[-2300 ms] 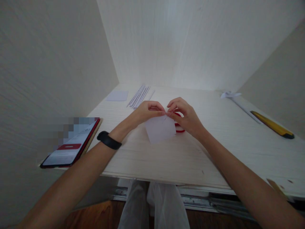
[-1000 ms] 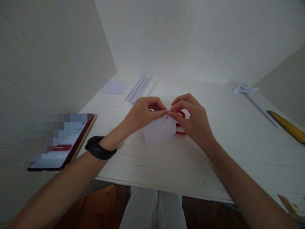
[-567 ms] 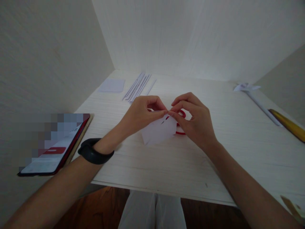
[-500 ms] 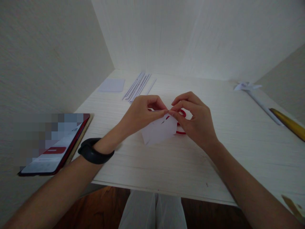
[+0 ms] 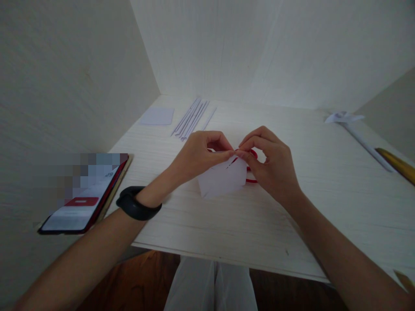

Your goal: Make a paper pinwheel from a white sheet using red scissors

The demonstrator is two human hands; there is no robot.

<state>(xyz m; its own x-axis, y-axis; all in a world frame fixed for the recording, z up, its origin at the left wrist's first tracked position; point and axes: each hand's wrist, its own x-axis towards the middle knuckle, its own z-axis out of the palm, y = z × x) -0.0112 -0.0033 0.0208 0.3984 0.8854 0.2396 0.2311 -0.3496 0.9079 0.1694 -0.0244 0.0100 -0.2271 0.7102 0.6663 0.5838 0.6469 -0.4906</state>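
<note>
A small sheet of white paper (image 5: 222,181) hangs from both hands above the table, with a few short dark slits or marks near its top. My left hand (image 5: 202,153) pinches its upper edge between thumb and fingers, a black band around the wrist. Right beside those fingertips, my right hand (image 5: 272,166) pinches the same edge near the corner. The tips of both hands almost touch and hide the part they grip. Behind the paper and the right fingers lie red-handled scissors (image 5: 252,181), their blades out of sight.
Several thin white paper sticks (image 5: 191,119) lie at the back, next to a flat white paper stack (image 5: 158,116). A phone (image 5: 84,201) rests at the left edge. On the right are a paper pinwheel on a stick (image 5: 366,140) and a yellow object (image 5: 395,165).
The whole view has shifted slightly, so everything appears a little further right. Both hands keep their pinch on the paper, with hardly any movement of the fingers.
</note>
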